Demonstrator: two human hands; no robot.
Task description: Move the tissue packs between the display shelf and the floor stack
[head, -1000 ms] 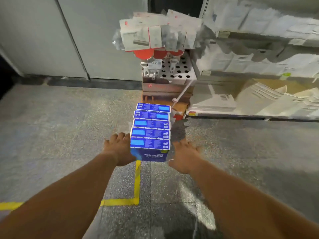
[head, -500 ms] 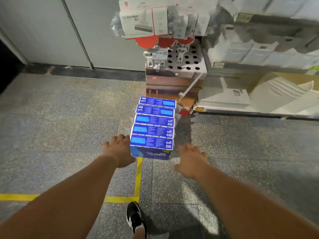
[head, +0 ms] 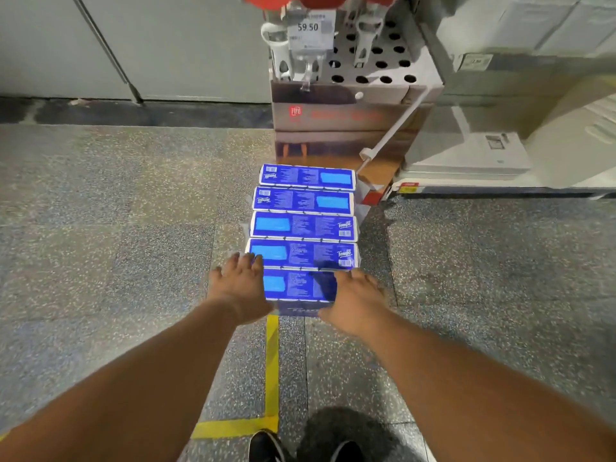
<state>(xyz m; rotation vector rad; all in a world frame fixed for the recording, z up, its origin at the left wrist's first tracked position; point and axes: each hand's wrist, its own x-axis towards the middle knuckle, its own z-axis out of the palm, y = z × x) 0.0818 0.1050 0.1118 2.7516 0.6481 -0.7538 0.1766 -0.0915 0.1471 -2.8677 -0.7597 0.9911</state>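
Fingers of the left hand (head: pixel 240 288) and right hand (head: pixel 358 300) lie fairly straight against the nearest tissue pack (head: pixel 298 285), at frame centre on the floor stack (head: pixel 305 225). The right hand has closed in since before; lifting looks imminent.

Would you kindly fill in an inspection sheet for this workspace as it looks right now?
Surface: speckled grey stone floor with yellow tape lines.
Job's things: five blue plastic-wrapped tissue packs in a row on the floor, running away from the person.
Clutter: nothing seen.
Hands: left hand and right hand flank the nearest blue tissue pack, one at each end, fingers extended; firm grip cannot be told.
Cables: nothing seen.
Surroundings: brown cardboard display stand behind the row, white price tag reading 59.50, white boxed goods on a shelf at right, black shoes below.
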